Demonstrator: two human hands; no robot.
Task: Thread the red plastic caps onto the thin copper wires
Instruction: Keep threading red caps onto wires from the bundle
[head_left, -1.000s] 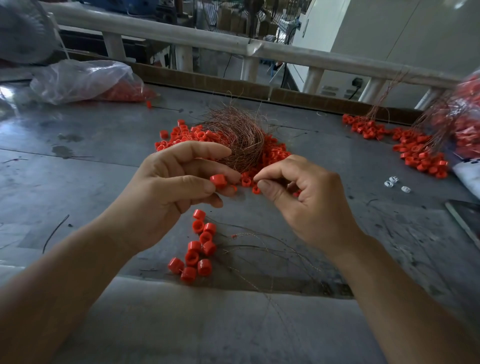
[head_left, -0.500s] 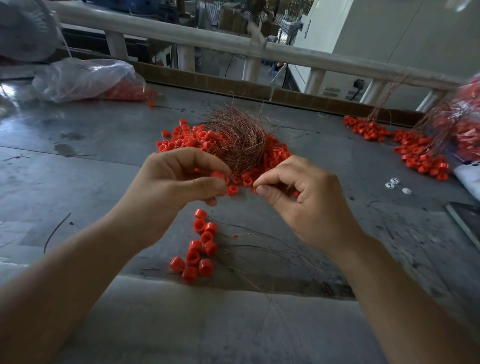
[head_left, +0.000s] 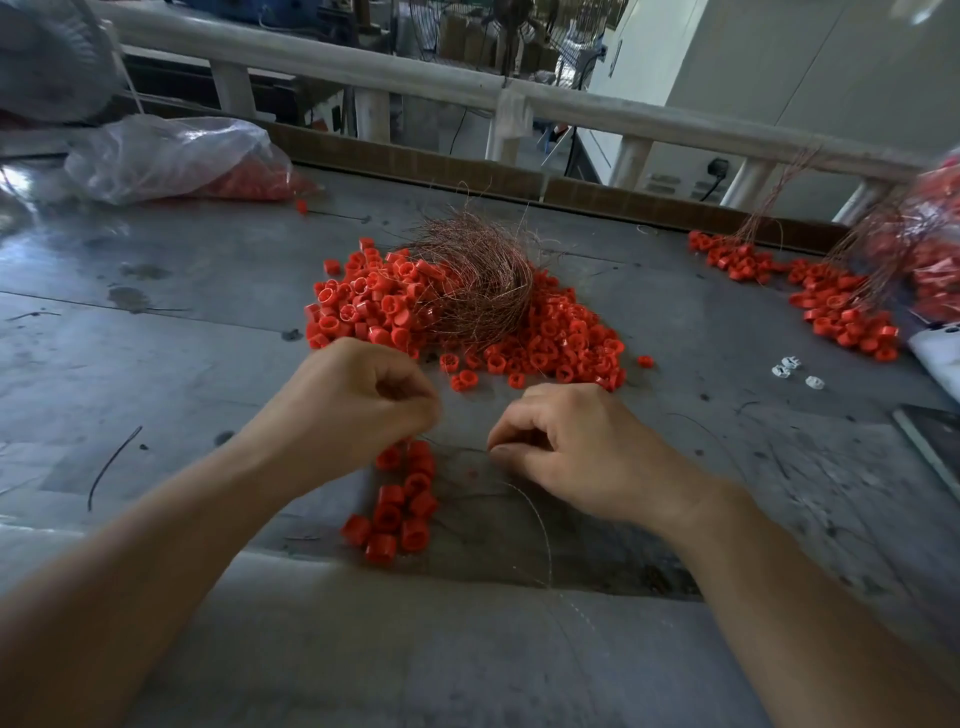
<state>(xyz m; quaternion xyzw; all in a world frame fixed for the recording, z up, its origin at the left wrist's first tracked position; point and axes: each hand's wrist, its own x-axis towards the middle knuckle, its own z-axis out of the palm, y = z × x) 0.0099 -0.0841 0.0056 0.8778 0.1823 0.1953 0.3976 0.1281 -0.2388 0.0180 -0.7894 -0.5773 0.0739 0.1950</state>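
A big heap of loose red caps lies mid-table, with a tangled bundle of thin copper wires on top. Nearer me sits a small cluster of red caps with thin wires trailing right. My left hand is curled into a fist just above that cluster. My right hand pinches a thin copper wire between thumb and forefinger. The wire stretches between both hands and loops toward me. Any cap inside my left fist is hidden.
On the grey metal table, a clear plastic bag of red caps lies back left. More caps on wires lie at the right, beside a red-filled bag. Small white pieces and a dark flat object are at right.
Both hands dropped toward me, down to the small cap cluster. The red cap seen in my left fingers is no longer visible, and my left hand has closed into a fist.
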